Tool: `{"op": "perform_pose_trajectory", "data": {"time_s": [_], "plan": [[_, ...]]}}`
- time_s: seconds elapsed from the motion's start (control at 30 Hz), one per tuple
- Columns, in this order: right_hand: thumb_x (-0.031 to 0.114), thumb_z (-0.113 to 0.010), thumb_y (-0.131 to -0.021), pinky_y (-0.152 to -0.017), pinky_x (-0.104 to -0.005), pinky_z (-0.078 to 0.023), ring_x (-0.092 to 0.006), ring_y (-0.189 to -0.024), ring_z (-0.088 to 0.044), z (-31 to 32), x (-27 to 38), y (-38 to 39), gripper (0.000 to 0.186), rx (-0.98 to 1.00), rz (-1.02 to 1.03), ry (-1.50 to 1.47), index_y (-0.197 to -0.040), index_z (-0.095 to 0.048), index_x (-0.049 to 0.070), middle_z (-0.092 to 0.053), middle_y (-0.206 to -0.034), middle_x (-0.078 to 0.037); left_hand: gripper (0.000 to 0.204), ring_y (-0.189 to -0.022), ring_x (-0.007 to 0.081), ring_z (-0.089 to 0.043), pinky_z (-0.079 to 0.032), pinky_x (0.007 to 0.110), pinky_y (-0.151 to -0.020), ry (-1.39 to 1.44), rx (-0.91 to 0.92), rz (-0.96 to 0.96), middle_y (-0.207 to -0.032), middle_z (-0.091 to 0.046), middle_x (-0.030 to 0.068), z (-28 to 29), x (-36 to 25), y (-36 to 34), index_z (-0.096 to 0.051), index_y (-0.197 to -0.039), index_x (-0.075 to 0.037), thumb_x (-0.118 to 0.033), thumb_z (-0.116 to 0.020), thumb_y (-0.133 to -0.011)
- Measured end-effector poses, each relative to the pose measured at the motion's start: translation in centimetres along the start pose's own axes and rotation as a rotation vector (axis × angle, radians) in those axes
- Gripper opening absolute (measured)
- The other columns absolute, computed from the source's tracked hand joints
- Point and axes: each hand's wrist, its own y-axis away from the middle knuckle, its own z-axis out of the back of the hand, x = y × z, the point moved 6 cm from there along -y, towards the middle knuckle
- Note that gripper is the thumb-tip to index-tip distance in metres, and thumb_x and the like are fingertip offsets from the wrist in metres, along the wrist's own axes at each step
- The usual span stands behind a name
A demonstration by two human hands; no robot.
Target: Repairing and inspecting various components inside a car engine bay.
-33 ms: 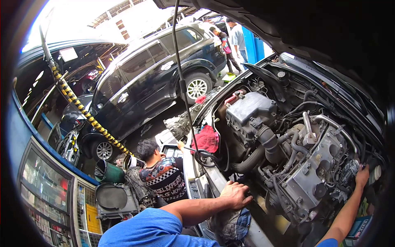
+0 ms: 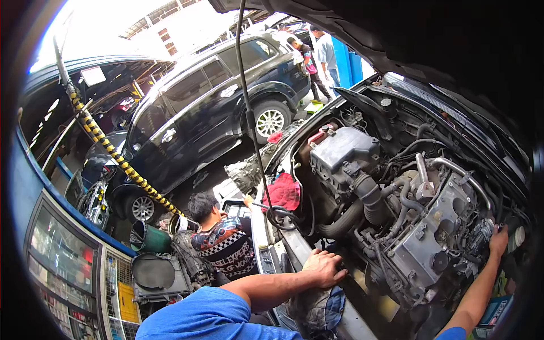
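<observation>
The head view is nearly the same as the earlier frame: both hands keep their places, and only a barely noticeable shift of the whole scene sets the two apart. The left hand (image 2: 324,268) still lies palm down on the edge of the engine bay, unclenched, its fingers loosely bent. The right hand (image 2: 498,241) remains at a grey metal part (image 2: 483,231) on the far side of the engine (image 2: 419,255); whether its fingers close on that part or merely touch it, one cannot tell. The engine sits between the two hands, unchanged. A pale round cap (image 2: 518,237) is just right of the right hand. Ahead of the left hand are the black air box (image 2: 345,148) and, further left, a red cloth (image 2: 281,192), both unmoved. Left of that hand, a co-worker (image 2: 222,243) holds the same crouched pose.
</observation>
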Motion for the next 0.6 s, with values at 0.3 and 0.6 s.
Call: {"op": "perform_pose_trajectory", "data": {"time_s": [0.3,0.6], "plan": [[0.011,-0.063,-0.093,-0.098,-0.0465,-0.047,-0.0454,-0.118,-0.058,2.6,0.3,-1.4,0.043,0.060,-0.004,0.116,-0.132,-0.053,-0.003,-0.062,-0.123,-0.029,0.052,-0.109,0.0287,-0.061,-0.039,0.044,-0.101,-0.015,0.036,-0.011,-0.105,-0.068,0.0118,0.2,-0.1,-0.2,-0.065,-0.107,-0.007,-0.055,-0.056,-0.090],[0.015,-0.060,-0.093,-0.094,-0.0491,-0.049,-0.0475,-0.109,-0.060,4.5,4.7,-2.1,0.027,0.261,0.078,0.326,-0.114,-0.060,-0.004,-0.064,-0.114,-0.030,0.052,-0.110,0.0291,-0.061,-0.039,0.044,-0.101,-0.015,0.020,0.012,-0.105,-0.068,0.0119,-0.1,0.1,0.0,-0.066,-0.108,-0.007,-0.055,-0.056,-0.090]]}}
